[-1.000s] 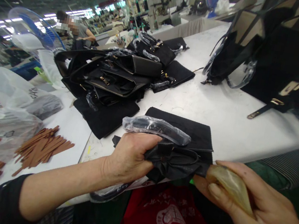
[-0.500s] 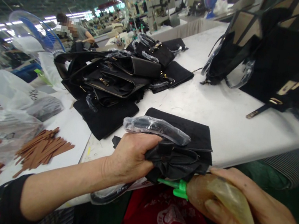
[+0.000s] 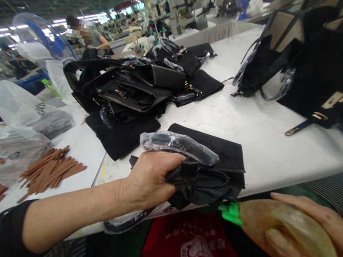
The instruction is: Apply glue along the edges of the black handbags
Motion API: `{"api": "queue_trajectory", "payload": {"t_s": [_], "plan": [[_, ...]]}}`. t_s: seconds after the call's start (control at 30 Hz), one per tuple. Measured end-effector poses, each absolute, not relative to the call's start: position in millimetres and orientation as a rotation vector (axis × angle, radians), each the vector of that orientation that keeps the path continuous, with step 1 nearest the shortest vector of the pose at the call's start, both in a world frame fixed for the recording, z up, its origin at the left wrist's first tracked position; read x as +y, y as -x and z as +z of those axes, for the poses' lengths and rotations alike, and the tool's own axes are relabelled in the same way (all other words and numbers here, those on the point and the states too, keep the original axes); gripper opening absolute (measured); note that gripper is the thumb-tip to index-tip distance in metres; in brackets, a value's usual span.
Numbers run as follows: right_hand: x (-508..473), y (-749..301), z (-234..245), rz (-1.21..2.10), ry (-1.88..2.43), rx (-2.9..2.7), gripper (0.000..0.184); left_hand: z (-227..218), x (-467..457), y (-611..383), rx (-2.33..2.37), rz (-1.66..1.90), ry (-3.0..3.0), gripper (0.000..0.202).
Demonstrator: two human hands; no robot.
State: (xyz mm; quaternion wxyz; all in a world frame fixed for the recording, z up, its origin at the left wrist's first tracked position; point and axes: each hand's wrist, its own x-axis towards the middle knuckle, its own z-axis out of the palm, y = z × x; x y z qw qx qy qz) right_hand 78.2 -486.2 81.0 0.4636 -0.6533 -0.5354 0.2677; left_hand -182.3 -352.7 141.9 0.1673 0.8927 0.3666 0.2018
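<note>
My left hand [image 3: 153, 176] is closed on the bunched fabric of a black handbag [image 3: 214, 147], which lies at the table's front edge. A handle wrapped in clear plastic [image 3: 180, 144] arches over the bag just above that hand. At the right, my right hand [image 3: 306, 245] grips a translucent amber squeeze bottle [image 3: 262, 215] with a green nozzle cap [image 3: 232, 213]. The nozzle points left, slightly apart from the bag's lower right corner. What the left fingers cover inside the folds is hidden.
More black handbags [image 3: 129, 81] are piled behind on the white table [image 3: 228, 107]; larger black bags [image 3: 326, 76] stand at the right. Brown strips [image 3: 51, 169] and clear plastic bags [image 3: 6, 143] lie at the left. A person [image 3: 90, 39] works farther back, near a blue fan [image 3: 47, 33].
My right hand has drawn the squeeze bottle to the right, so its nozzle has come away from the bag. My left hand keeps its hold, nearly still.
</note>
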Motion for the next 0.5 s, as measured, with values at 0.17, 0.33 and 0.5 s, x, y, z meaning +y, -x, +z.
{"api": "queue_trajectory", "payload": {"t_s": [0.17, 0.33, 0.5], "plan": [[-475.6, -64.8, 84.2, 0.686, 1.416, -1.516, 0.026, 140.7, -353.0, 181.4, 1.065, 0.533, -2.530, 0.013], [-466.7, -57.9, 91.0, 0.700, 1.355, -1.526, 0.020, 138.1, -352.8, 182.8, 1.031, 0.562, -2.556, 0.019], [-465.8, -63.7, 88.6, 0.692, 1.382, -1.512, 0.019, 138.2, -354.0, 181.7, 1.047, 0.543, -2.548, 0.016]]}}
